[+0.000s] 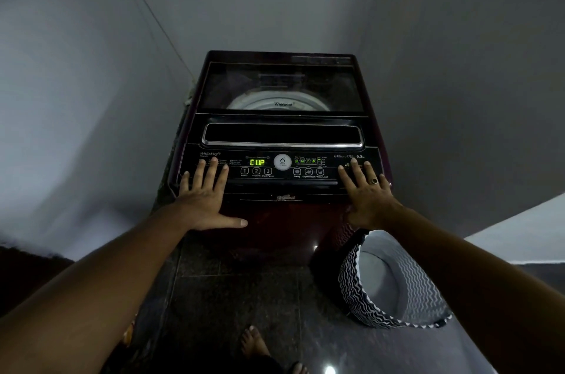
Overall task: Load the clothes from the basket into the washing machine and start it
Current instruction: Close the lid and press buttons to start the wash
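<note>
While both hands' fingers (211, 171) lie spread on the washing machine (281, 135), the basket (394, 278) sits empty — lid shut.

dim | floor (330, 369) glare — display (257, 162) glows | wide-angle edges bowed

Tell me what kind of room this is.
Probably a small home laundry nook. A top-loading washing machine stands between plain close walls, with a zigzag-patterned laundry basket on the dark tiled floor beside it. Both hands rest open on the machine: left hand, right hand.
</note>
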Demonstrator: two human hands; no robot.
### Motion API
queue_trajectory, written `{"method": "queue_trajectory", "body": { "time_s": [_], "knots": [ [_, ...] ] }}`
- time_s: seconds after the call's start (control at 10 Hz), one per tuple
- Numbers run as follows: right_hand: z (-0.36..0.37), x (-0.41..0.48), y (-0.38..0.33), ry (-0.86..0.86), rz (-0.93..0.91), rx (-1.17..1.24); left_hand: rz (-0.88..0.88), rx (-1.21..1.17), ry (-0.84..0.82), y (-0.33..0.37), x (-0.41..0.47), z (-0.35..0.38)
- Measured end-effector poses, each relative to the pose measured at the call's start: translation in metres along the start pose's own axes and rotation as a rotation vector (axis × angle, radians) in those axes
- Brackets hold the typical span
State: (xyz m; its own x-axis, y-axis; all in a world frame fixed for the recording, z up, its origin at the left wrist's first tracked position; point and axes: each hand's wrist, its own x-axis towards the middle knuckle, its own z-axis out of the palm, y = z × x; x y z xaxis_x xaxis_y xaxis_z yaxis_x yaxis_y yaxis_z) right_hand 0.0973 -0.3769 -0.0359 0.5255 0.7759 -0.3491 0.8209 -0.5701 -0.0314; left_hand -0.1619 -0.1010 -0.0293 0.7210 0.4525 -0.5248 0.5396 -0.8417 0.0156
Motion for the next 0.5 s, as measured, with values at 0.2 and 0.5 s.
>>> {"method": "queue_trajectory", "body": {
  "time_s": [0.2,0.5],
  "knots": [
    [0.0007,0.0006,0.0000,0.006,-0.002,0.000,-0.001,0.002,0.001,0.0006,-0.0004,0.0002],
    [-0.0001,-0.0002,-0.0001,0.002,0.001,0.002,0.001,-0.002,-0.002,0.0017,-0.0013,-0.0007]
  ]
}}
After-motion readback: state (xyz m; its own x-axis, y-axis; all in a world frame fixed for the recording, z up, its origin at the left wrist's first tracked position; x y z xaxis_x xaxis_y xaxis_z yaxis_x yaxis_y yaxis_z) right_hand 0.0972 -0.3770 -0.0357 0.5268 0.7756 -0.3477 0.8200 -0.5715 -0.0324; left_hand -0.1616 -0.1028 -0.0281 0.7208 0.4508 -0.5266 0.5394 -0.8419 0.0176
